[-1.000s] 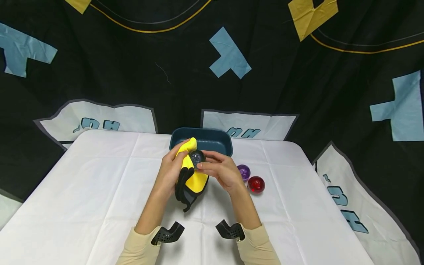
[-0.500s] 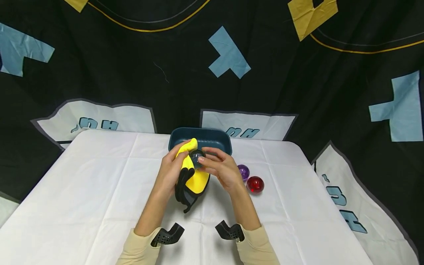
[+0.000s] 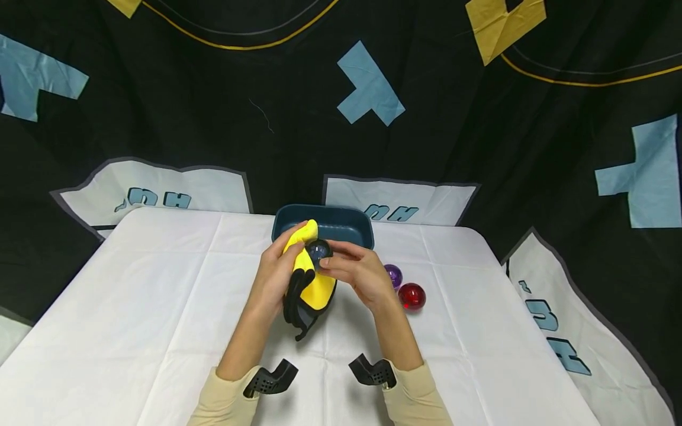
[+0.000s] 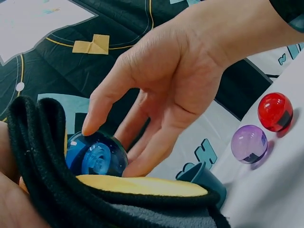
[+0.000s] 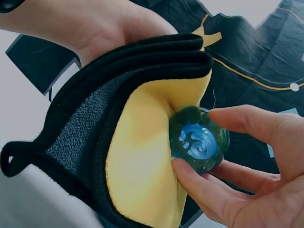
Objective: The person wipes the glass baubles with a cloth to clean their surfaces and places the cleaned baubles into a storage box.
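Note:
My left hand (image 3: 273, 267) grips a folded cleaning cloth (image 3: 318, 291), yellow on one face and grey on the other, with black edging and a small loop at one corner. Against its yellow face sits a dark see-through glass ball (image 3: 318, 251). In the right wrist view the ball (image 5: 198, 138) shows a blue swirl inside. The thumb and fingers of my right hand (image 3: 358, 273) pinch it from the right. Both hands are above the table, in front of the tray. In the left wrist view the cloth (image 4: 142, 185) hides the ball's lower part.
A dark blue tray (image 3: 346, 223) stands at the table's far edge, partly behind the hands. Right of the right hand, a purple ball (image 3: 393, 276) and a red ball (image 3: 412, 296) lie side by side on the white tablecloth (image 3: 160, 307). A black curtain (image 3: 256, 130) hangs behind.
My right thumb and fingers shift slightly over the glass ball, the thumb going up and then back down. The cloth and left hand stay almost where they were.

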Available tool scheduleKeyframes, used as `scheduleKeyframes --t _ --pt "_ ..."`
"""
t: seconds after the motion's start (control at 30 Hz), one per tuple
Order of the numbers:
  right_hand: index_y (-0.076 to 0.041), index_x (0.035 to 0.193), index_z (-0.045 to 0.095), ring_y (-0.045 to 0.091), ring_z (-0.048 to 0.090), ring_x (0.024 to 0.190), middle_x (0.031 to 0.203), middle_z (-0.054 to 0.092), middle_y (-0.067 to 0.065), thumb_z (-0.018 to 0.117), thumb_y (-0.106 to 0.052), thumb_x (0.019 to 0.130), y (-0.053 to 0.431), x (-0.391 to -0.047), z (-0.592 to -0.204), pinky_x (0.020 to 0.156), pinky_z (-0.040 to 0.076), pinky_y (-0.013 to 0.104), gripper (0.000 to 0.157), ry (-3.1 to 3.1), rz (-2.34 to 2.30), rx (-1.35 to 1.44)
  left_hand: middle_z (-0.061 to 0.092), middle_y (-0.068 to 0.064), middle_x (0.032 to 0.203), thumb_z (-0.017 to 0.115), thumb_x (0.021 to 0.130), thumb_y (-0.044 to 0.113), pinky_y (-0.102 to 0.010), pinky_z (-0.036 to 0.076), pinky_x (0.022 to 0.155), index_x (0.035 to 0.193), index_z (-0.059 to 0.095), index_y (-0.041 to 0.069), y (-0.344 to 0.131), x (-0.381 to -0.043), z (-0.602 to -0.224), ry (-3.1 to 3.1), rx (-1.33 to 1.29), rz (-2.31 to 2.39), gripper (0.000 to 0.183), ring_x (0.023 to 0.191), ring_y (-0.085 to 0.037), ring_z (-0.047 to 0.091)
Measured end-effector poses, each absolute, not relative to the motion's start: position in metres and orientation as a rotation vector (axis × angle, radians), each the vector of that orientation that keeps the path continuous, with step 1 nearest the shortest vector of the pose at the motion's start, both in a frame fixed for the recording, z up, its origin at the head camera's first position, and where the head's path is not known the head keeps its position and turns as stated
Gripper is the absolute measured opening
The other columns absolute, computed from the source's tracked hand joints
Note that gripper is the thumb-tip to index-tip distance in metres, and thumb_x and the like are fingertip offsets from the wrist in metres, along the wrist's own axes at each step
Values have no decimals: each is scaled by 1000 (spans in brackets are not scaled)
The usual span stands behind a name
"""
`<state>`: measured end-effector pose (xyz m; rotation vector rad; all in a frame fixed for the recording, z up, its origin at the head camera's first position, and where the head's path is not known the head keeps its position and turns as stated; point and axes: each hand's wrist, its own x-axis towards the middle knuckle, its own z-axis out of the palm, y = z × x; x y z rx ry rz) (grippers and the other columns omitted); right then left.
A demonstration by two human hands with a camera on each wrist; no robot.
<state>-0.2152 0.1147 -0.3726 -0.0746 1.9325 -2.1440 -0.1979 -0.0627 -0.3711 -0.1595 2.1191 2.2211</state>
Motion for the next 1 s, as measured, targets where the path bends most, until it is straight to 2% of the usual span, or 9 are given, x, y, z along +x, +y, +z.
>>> scheduleKeyframes --t 0.2,0.37,0.5,0.67,0.83,1.0 --pt "2 125 67 25 77 91 112 74 19 76 -17 90 115 -218 -376 87 60 37 41 1921 -2149 -79 45 1 152 50 105 32 -44 49 104 141 56 43 -63 -198 -370 2145 -159 2211 37 124 -28 53" --pt "0 126 68 22 76 95 118 73 15 77 -23 90 115 -219 -377 93 58 33 43 1965 -2118 -69 46 2 151 51 105 31 -44 49 105 141 56 42 -63 -196 -369 2142 -154 2221 37 124 -28 53" --pt "-6 131 65 22 73 98 122 70 14 77 -18 91 114 -218 -374 95 57 34 43 1953 -2179 -80 47 2 151 51 105 32 -45 48 105 140 56 43 -63 -195 -368 2143 -131 2228 37 125 -27 53" --pt "-7 129 66 23 72 99 121 68 17 76 -10 90 115 -216 -371 94 58 36 40 1900 -2212 -99 47 2 151 52 105 33 -47 47 109 140 56 43 -63 -196 -367 2129 -135 2239 37 127 -27 52" --pt "-12 133 66 23 69 108 131 64 13 78 -9 87 118 -216 -371 98 56 34 47 1925 -2120 -126 45 2 153 51 105 34 -47 47 109 140 56 43 -64 -197 -367 2123 -144 2242 37 127 -27 51" --pt "-7 135 64 23 73 102 127 67 17 77 -5 87 118 -216 -372 96 56 34 49 1888 -2140 -122 46 3 153 51 105 32 -42 49 105 140 56 43 -64 -196 -369 2112 -140 2246 37 124 -27 53"
